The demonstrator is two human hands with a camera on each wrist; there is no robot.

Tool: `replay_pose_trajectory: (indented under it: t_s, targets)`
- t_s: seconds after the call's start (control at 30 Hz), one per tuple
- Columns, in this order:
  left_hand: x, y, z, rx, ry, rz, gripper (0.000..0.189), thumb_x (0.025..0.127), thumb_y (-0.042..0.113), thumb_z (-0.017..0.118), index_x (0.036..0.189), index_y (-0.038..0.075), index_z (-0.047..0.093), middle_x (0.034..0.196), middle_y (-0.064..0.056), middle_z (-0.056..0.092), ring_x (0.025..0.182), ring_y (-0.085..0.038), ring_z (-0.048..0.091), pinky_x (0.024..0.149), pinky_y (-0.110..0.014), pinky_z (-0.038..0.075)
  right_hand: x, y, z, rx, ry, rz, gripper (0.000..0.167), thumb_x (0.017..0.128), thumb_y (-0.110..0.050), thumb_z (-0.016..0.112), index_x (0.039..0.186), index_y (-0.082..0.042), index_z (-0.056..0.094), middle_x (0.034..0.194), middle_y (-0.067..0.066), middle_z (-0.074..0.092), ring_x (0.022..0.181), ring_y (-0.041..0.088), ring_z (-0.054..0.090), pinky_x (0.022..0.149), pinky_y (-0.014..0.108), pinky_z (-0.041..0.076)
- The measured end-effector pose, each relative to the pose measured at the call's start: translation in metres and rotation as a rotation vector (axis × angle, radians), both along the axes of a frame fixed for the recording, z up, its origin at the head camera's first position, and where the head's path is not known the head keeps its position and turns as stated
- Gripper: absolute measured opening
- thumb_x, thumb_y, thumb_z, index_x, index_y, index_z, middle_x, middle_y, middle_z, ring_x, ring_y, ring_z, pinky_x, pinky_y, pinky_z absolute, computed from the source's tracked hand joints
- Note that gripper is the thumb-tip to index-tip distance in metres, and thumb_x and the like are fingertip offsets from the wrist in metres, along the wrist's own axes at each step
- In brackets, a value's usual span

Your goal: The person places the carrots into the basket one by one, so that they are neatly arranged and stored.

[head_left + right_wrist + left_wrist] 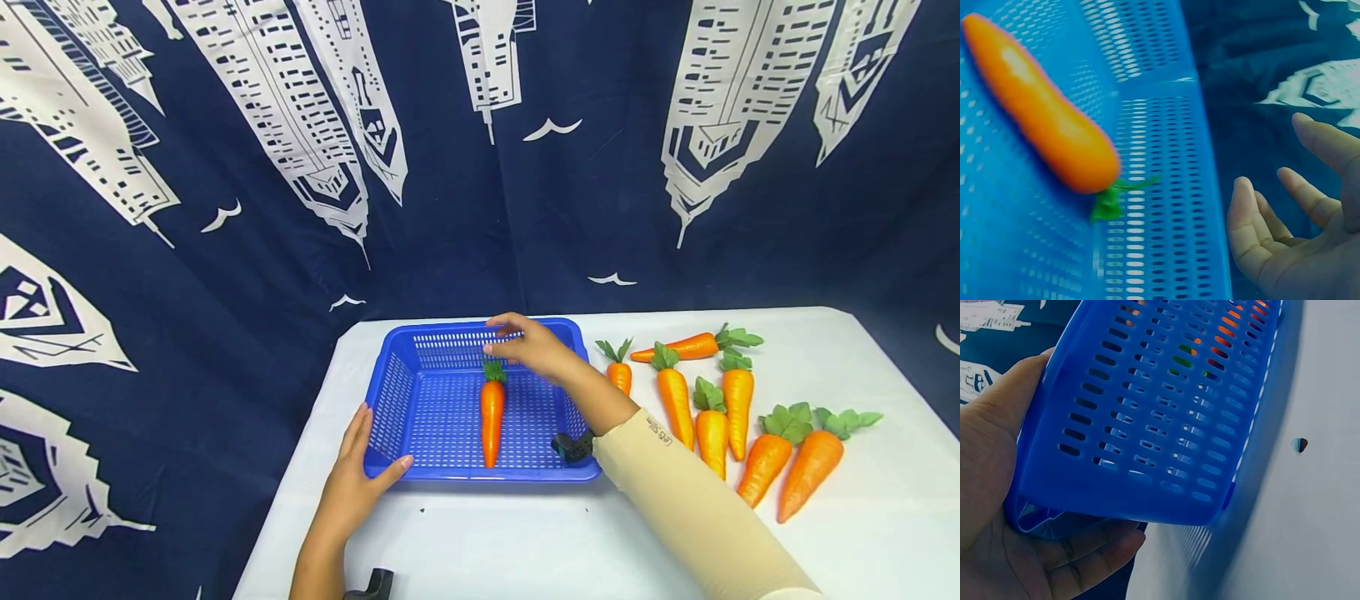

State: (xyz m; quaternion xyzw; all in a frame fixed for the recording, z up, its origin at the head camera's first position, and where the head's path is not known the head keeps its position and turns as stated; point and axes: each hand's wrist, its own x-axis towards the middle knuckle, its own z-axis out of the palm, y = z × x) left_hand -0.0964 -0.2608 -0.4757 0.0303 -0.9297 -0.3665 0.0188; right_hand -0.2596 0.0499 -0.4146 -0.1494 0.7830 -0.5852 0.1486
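A blue perforated plastic basket (pixel 450 474) stands on the white table, with one orange carrot (pixel 492 417) with green leaves lying lengthwise on its floor. My left hand (pixel 352 487) holds the basket's front left corner; in the left wrist view its thumb and fingers lie on either side of the rim corner. My right hand (pixel 534 346) hovers over the far part of the basket, fingers parted and loosely bent, nothing between them. In the right wrist view the carrot (pixel 1041 106) lies inside the basket, apart from that hand (pixel 1310 244).
Right of the basket lie several more carrots with leafy tops, among them a small one (pixel 619 377) close to the basket's side and a thick one (pixel 810 471) farthest right. A dark blue curtain (pixel 480 225) printed with white buildings hangs behind the table.
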Motion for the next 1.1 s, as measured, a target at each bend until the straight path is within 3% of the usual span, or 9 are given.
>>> replay_pose_trajectory:
  t_s: [0.27,0.43,0.7,0.9,1.1]
  targets:
    - [0.0,-0.001,0.001,-0.008,-0.001,0.005,0.109,0.083,0.064,0.072,0.164,0.021,0.012,0.172,0.008,0.003,0.156,-0.041,0.017,0.117,-0.069,0.027,0.009,0.029,0.026,-0.119,0.044,-0.026,0.052,0.096,-0.024,0.07,0.144,-0.015,0.052,0.143,0.016,0.054,0.124,0.035,0.061,0.103,0.051,0.054]
    - [0.0,-0.001,0.0,-0.012,-0.002,0.012,0.108,0.085,0.059,0.074,0.164,0.021,0.012,0.172,0.007,0.003,0.156,-0.041,0.017,0.117,-0.069,0.027,0.011,0.053,0.033,-0.192,0.061,-0.069,0.054,0.097,-0.023,0.067,0.147,-0.012,0.049,0.144,0.016,0.053,0.126,0.032,0.059,0.105,0.049,0.052]
    - [-0.001,0.0,0.001,-0.009,0.005,0.013,0.106,0.086,0.055,0.075,0.164,0.021,0.013,0.172,0.006,0.004,0.156,-0.042,0.017,0.117,-0.069,0.026,0.012,0.089,0.029,-0.214,0.048,-0.182,0.058,0.098,-0.03,0.068,0.149,-0.012,0.047,0.146,0.016,0.051,0.126,0.022,0.057,0.091,0.021,0.056]
    - [-0.001,0.001,0.001,-0.004,0.0,0.013,0.108,0.084,0.062,0.073,0.164,0.022,0.012,0.172,0.007,0.004,0.156,-0.041,0.016,0.117,-0.069,0.026,0.017,0.109,0.023,-0.195,0.071,-0.24,0.06,0.098,-0.032,0.068,0.149,-0.01,0.046,0.139,0.01,0.054,0.119,0.011,0.059,0.089,0.018,0.056]
    - [0.0,0.002,0.0,-0.001,-0.01,0.012,0.107,0.085,0.059,0.074,0.164,0.021,0.012,0.172,0.008,0.003,0.156,-0.041,0.016,0.117,-0.069,0.027,0.023,0.128,0.011,-0.179,0.075,-0.305,0.06,0.098,-0.032,0.067,0.149,-0.008,0.046,0.123,-0.007,0.059,0.109,0.002,0.064,0.088,0.016,0.055]
